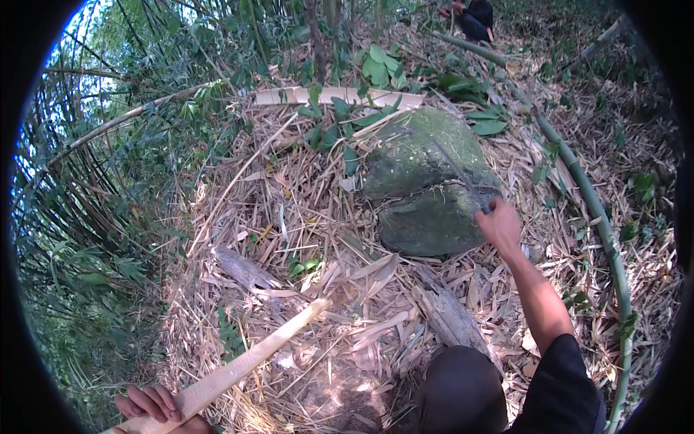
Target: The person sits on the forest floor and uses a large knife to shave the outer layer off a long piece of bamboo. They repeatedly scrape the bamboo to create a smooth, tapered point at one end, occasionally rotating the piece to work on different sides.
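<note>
At the lower left, my left hand (pixel 153 406) is closed round a long, pale strip of split bamboo (pixel 253 356), whose free end slants up toward the middle. My right arm stretches forward, and my right hand (pixel 500 226) grips a long-bladed knife (pixel 457 168); its handle is mostly hidden by my fingers. The dark, narrow blade points away and to the left across a mossy green boulder (pixel 426 226) with a crack through it. Whether the blade touches the stone, I cannot tell. The strip and the knife are well apart.
Dry bamboo leaves cover the ground. Weathered wood pieces (pixel 452 315) lie before the boulder; a wide pale strip (pixel 347 95) lies behind it. A long green bamboo pole (pixel 578 173) curves down the right. Bamboo thickets stand left. A person in dark clothes (pixel 475 20) is far back.
</note>
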The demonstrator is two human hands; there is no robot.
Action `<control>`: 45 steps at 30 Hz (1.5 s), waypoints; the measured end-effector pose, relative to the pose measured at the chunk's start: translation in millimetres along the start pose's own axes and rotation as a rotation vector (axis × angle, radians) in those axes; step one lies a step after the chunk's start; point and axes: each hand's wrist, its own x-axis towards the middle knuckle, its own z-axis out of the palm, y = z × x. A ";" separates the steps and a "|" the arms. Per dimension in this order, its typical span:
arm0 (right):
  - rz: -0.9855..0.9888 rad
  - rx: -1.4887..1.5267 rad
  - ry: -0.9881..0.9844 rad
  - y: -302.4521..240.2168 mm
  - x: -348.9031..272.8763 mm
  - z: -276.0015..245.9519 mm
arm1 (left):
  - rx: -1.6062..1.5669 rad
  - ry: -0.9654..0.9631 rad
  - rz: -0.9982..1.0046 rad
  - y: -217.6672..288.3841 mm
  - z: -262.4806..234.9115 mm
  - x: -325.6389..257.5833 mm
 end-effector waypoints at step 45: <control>-0.116 0.148 0.115 90.8 167.7 62.9 | -0.159 -0.758 -0.323 -287.5 626.5 50.3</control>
